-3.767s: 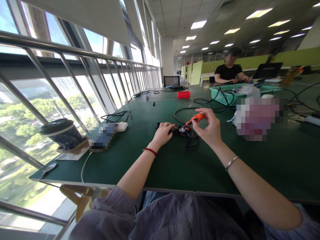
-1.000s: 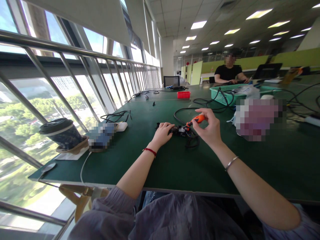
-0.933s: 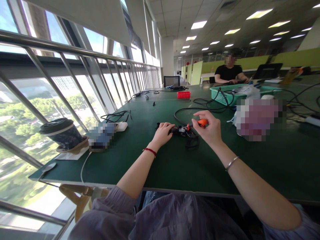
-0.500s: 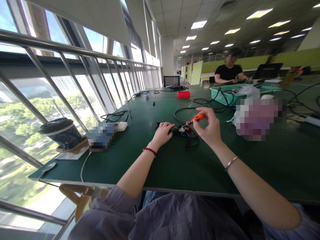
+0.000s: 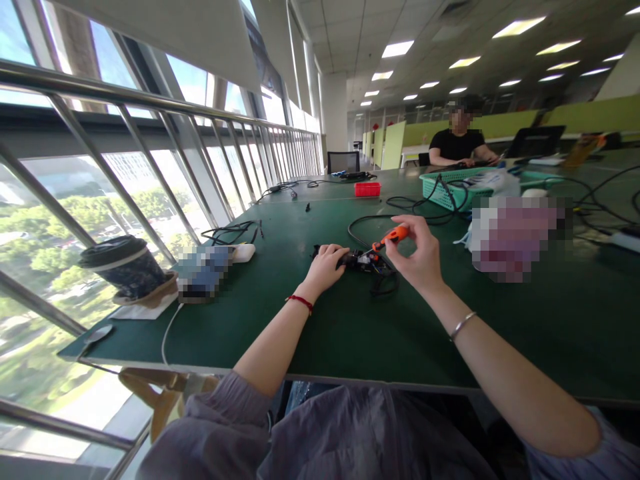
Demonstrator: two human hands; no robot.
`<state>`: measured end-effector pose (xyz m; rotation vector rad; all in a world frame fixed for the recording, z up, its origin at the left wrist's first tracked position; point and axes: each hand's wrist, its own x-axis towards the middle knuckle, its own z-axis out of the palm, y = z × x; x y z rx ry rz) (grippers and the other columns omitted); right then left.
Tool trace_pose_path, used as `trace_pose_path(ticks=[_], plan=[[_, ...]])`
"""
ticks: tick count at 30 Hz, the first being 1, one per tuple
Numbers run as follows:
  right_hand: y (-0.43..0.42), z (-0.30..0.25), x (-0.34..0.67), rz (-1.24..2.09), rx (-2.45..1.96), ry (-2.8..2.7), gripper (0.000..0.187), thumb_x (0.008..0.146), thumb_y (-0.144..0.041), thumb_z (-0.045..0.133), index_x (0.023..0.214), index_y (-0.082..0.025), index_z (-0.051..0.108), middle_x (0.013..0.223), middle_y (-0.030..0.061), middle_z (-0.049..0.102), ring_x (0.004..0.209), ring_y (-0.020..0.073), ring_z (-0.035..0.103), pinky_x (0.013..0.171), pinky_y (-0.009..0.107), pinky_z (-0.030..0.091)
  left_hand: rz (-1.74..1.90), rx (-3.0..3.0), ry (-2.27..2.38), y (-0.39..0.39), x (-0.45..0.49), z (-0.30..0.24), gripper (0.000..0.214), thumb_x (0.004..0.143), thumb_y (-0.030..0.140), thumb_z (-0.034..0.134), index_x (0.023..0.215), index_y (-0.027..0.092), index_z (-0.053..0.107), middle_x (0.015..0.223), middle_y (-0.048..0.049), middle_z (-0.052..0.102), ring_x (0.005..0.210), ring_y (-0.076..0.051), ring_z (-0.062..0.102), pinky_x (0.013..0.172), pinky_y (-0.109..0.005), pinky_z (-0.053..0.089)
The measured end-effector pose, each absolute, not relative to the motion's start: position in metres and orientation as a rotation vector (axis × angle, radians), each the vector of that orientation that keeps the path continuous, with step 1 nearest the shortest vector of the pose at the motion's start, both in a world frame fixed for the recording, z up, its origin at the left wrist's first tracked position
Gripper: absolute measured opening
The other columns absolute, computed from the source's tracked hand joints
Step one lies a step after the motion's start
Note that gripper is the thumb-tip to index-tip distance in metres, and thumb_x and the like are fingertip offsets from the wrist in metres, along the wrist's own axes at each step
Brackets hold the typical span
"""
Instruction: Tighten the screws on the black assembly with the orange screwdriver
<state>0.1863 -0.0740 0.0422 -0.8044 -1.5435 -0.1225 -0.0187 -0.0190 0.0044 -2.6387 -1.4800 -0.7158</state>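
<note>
A small black device with wires [image 5: 367,265] lies on the green table [image 5: 350,327] in front of me. My left hand [image 5: 325,267] rests on its left end, fingers curled over it and holding it down. My right hand [image 5: 420,257] pinches an orange-handled screwdriver [image 5: 393,237] between thumb and fingers. The screwdriver slants down to the left, and its tip meets the top of the device.
A lidded paper cup [image 5: 127,270] and a white charger [image 5: 243,253] sit at the left by the window railing. Black cables [image 5: 390,213], a red box [image 5: 367,189] and a green basket [image 5: 450,187] lie beyond. Another person [image 5: 457,143] sits at the far end.
My right hand has turned the screwdriver handle between its fingers, dipping and then rising back. My left hand and the device have stayed in place.
</note>
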Motion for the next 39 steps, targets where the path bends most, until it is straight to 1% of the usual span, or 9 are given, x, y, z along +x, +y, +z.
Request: trace_pose_path(ticks=[3,7,12,15,18,22,26,30,39], plan=[[-0.0726,0.0412,0.1874,-0.104,-0.885,-1.545,0.022,0.075,-0.029,0.062,0.096,-0.022,0.060,0.072,-0.0006,0.059,0.061,0.0152,0.057,0.063,0.030,0.050,-0.711,-2.636,-1.485,-0.0188,-0.0185,0.0042,0.046,0.084,0.015,0.054,0.130,0.017,0.057,0.125,-0.0085,0.057,0.119,-0.026,0.044,0.107,-0.039,0.041],[-0.0726,0.0406,0.1884,-0.103,-0.943,-1.563,0.013,0.076,-0.033,0.062,0.081,-0.022,0.061,0.069,0.0007,0.062,0.060,0.0160,0.059,0.060,0.030,0.048,-0.719,-2.629,-1.484,-0.0183,-0.0186,0.0037,0.045,0.084,0.015,0.054,0.129,0.018,0.057,0.125,-0.0079,0.057,0.119,-0.026,0.044,0.107,-0.040,0.042],[-0.0747,0.0422,0.1867,-0.120,-0.855,-1.541,0.028,0.074,-0.025,0.062,0.101,-0.021,0.058,0.076,0.0001,0.060,0.064,0.0156,0.059,0.068,0.031,0.050,-0.722,-2.632,-1.481,-0.0186,-0.0191,0.0036,0.045,0.084,0.015,0.054,0.129,0.019,0.057,0.125,-0.0075,0.057,0.118,-0.026,0.045,0.106,-0.040,0.042],[-0.0745,0.0424,0.1861,-0.130,-0.802,-1.536,0.031,0.073,-0.024,0.061,0.104,-0.021,0.057,0.082,0.0019,0.061,0.071,0.0169,0.061,0.070,0.031,0.051,-0.717,-2.631,-1.477,-0.0186,-0.0191,0.0034,0.046,0.084,0.015,0.055,0.129,0.018,0.057,0.125,-0.0078,0.057,0.119,-0.026,0.045,0.106,-0.040,0.042],[-0.0733,0.0415,0.1872,-0.115,-0.861,-1.546,0.026,0.074,-0.027,0.062,0.099,-0.021,0.059,0.073,0.0001,0.060,0.062,0.0158,0.058,0.064,0.031,0.050,-0.719,-2.633,-1.476,-0.0182,-0.0189,0.0031,0.046,0.084,0.014,0.054,0.129,0.018,0.057,0.125,-0.0079,0.057,0.118,-0.026,0.045,0.106,-0.040,0.042],[-0.0724,0.0405,0.1892,-0.101,-0.947,-1.574,0.013,0.076,-0.033,0.062,0.081,-0.021,0.062,0.066,0.0002,0.061,0.058,0.0160,0.058,0.060,0.030,0.048,-0.716,-2.631,-1.487,-0.0180,-0.0183,0.0033,0.046,0.084,0.015,0.055,0.129,0.018,0.057,0.125,-0.0081,0.057,0.119,-0.026,0.044,0.107,-0.041,0.042],[-0.0738,0.0413,0.1881,-0.083,-0.907,-1.562,0.020,0.075,-0.029,0.062,0.093,-0.021,0.061,0.070,-0.0010,0.059,0.056,0.0141,0.055,0.059,0.029,0.048,-0.719,-2.635,-1.491,-0.0186,-0.0183,0.0039,0.046,0.084,0.014,0.054,0.129,0.018,0.057,0.126,-0.0078,0.057,0.119,-0.026,0.045,0.107,-0.040,0.042],[-0.0749,0.0424,0.1856,-0.095,-0.805,-1.532,0.033,0.073,-0.024,0.061,0.105,-0.021,0.056,0.079,0.0005,0.059,0.070,0.0165,0.059,0.070,0.031,0.051,-0.718,-2.634,-1.480,-0.0186,-0.0188,0.0036,0.046,0.084,0.015,0.054,0.129,0.018,0.057,0.125,-0.0079,0.057,0.119,-0.026,0.045,0.107,-0.040,0.042],[-0.0740,0.0416,0.1882,-0.089,-0.951,-1.574,0.014,0.076,-0.033,0.062,0.084,-0.022,0.061,0.064,-0.0017,0.058,0.057,0.0146,0.057,0.060,0.029,0.048,-0.726,-2.629,-1.479,-0.0178,-0.0193,0.0030,0.046,0.083,0.015,0.054,0.129,0.019,0.057,0.125,-0.0075,0.057,0.118,-0.026,0.045,0.107,-0.041,0.042]])
